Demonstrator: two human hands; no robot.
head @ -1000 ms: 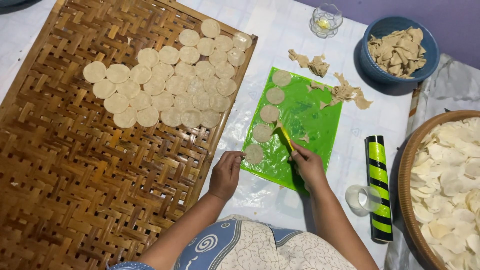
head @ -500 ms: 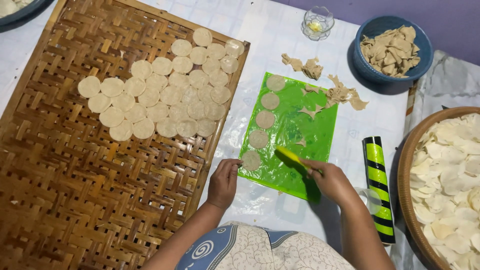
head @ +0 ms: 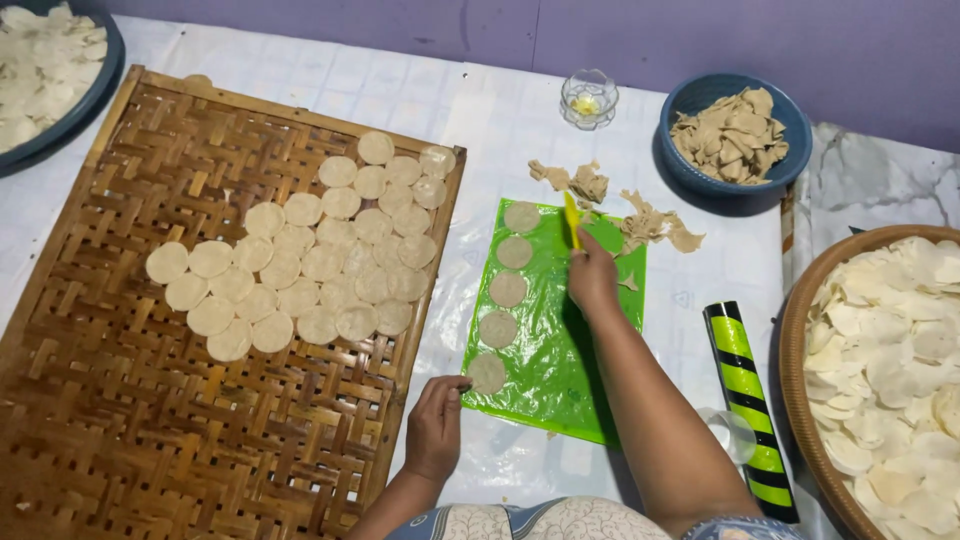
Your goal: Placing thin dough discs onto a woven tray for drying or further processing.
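While the left hand [head: 437,425] rests at the lower middle of the frame, its fingers lie curled loosely on the white table covering [head: 500,120], holding nothing, with the fingertips just touching the near left corner of the green plastic sheet [head: 560,350]. Right beside those fingertips lies the nearest dough disc [head: 488,373], the lowest of a column of five flat round discs running up the left side of the sheet. Along the right of the sheet the right forearm reaches upward, and the right hand [head: 592,275] sits near the sheet's upper edge, fingers clenched around a small yellow tool [head: 572,220] whose tip points up toward the top disc [head: 521,216].

To the lower right, a black and lime-green striped roller [head: 745,400] lies lengthwise on the covering, with a small clear cup [head: 735,432] against its left side. A round woven basket [head: 800,340] full of pale thin rounds fills the right edge. Left of the sheet, a large woven bamboo tray [head: 120,400] carries a cluster of many dough discs laid edge to edge across its middle and upper right.

Beyond the sheet's top edge lie ragged dough scraps [head: 650,225]. Farther up, a small clear glass [head: 588,98] stands at centre top, a blue bowl [head: 690,165] of dough offcuts sits at upper right, and another dark dish [head: 95,95] of pale pieces shows at upper left.
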